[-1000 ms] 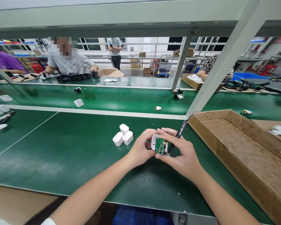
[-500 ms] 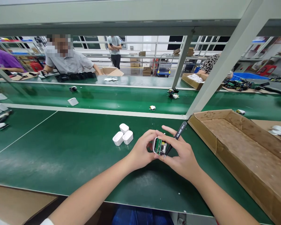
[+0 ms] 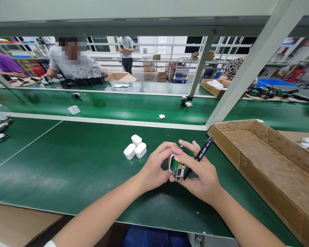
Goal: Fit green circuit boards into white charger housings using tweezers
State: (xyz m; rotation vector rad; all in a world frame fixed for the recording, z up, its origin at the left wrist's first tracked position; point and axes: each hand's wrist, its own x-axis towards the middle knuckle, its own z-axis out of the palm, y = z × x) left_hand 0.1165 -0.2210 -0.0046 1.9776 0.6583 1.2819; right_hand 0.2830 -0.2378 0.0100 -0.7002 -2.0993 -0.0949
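Note:
My left hand (image 3: 156,168) is closed around a white plastic housing (image 3: 170,164), mostly covered by the fingers. A green circuit board (image 3: 175,167) with components sits at the housing's open end, tilted and partly outside it. My right hand (image 3: 202,175) pinches the board from the right with thumb and index finger. Black tweezers (image 3: 203,151) are also held in that hand, points down beside the board, their rear end sticking up to the right. To the left of my hands, three white housings (image 3: 136,148) stand in a cluster on the green table (image 3: 92,164).
At right lies a long cardboard tray (image 3: 267,151). Behind a pale rail, a green conveyor belt (image 3: 123,106) carries a circuit board (image 3: 161,117), a white housing (image 3: 74,109) and other parts. A slanted metal post (image 3: 242,79) rises at right. Co-workers sit across the belt.
The circuit board has tilted, its lower end further out of the housing. My right hand and the tweezers shifted slightly right and down. Parts on the belt moved left.

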